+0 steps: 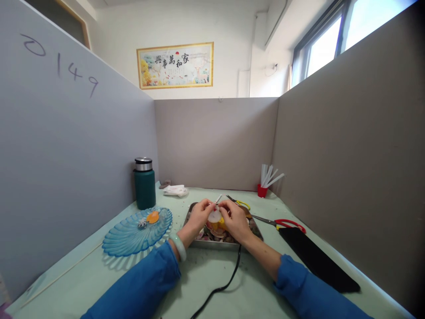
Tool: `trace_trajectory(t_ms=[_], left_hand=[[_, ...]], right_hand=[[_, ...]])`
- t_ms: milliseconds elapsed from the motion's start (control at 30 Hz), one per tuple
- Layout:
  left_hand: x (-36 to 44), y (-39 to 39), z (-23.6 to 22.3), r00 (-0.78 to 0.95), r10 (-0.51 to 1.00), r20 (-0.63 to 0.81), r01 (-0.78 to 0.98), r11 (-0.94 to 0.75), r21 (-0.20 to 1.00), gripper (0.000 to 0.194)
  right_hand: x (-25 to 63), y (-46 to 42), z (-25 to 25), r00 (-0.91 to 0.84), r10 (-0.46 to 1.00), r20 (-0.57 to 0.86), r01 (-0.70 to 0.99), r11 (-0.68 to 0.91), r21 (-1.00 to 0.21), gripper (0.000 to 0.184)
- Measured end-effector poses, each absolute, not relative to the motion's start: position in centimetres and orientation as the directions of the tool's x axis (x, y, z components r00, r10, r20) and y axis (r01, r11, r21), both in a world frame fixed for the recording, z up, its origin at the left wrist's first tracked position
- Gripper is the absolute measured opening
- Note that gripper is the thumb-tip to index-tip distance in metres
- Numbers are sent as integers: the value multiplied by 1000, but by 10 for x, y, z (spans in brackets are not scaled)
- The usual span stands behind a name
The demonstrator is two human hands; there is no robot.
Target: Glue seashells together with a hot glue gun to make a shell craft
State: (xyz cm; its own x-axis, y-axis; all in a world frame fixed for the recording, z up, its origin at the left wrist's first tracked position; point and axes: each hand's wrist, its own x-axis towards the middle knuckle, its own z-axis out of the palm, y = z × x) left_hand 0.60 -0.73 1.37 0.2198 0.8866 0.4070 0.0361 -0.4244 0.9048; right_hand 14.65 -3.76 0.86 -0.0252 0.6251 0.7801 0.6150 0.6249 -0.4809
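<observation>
Over the shallow metal tray (212,244), my left hand (201,215) and my right hand (235,217) meet fingertip to fingertip. Both are closed in a pinch around a small white piece, too small to make out. A short white stick (218,198) juts up from between the fingertips; which hand grips it I cannot tell. Just below the fingers shows a pale round disc (215,216), perhaps held as well. Seashells (217,231) and a yellow item (220,223) fill the tray, partly hidden by my hands.
To the left are a blue scalloped plate (122,241) bearing an orange piece (153,217), and a green bottle (145,188). On the right lie red-handled scissors (288,223), a black strip (318,257) and a red cup (262,191) of white sticks. A black cord (226,287) runs forward.
</observation>
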Motion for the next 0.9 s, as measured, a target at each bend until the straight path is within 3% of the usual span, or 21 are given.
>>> trace_trajectory(t_ms=[533, 667, 900], left_hand=[[8, -7, 14, 324, 845, 426, 1, -450, 893, 35], [7, -5, 10, 270, 857, 439, 77, -474, 877, 27], [5, -16, 15, 221, 816, 533, 334, -577, 745, 16]], right_hand=[[147, -37, 9, 21, 587, 810, 622, 627, -470, 14], [146, -37, 8, 12, 576, 817, 620, 637, -458, 14], [146, -35, 7, 46, 599, 799, 645, 593, -482, 8]])
